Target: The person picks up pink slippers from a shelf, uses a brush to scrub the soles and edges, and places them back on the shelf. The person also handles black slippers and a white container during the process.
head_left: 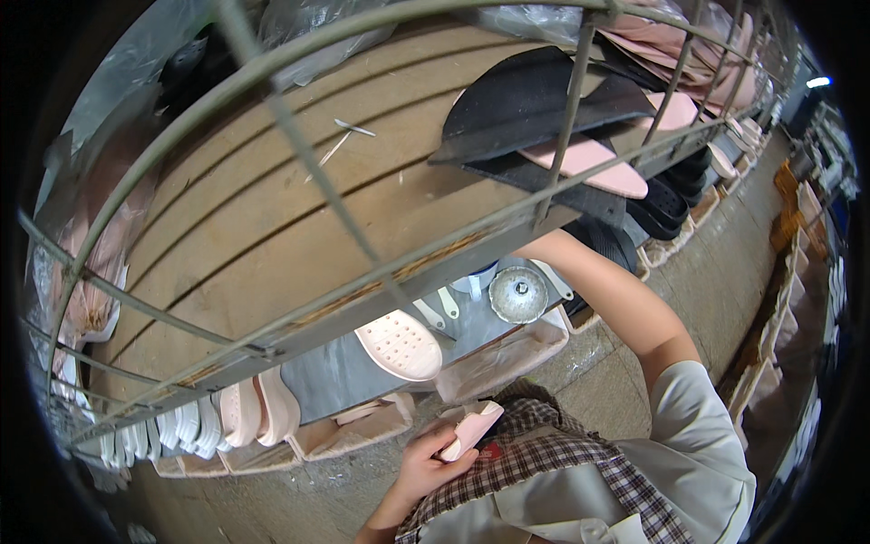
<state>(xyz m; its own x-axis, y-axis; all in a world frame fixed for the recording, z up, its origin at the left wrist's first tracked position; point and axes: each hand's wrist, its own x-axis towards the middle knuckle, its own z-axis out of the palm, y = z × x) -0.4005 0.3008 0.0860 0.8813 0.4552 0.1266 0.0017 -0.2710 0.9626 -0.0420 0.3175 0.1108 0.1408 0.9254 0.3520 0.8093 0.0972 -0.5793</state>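
2 tiers of a wire-framed wooden rack (227, 227) fill our view, black and pink soles piled on top. Below, our left hand (426, 467) grips a pink sole (471, 429) over our lap. Our right hand is hidden behind the rack; its grip we cannot tell.

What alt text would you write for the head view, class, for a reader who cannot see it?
A person's left hand holds a pink sole over a checked apron, below a wire rack with a wooden shelf bearing black and pink soles; the right arm reaches under the shelf.
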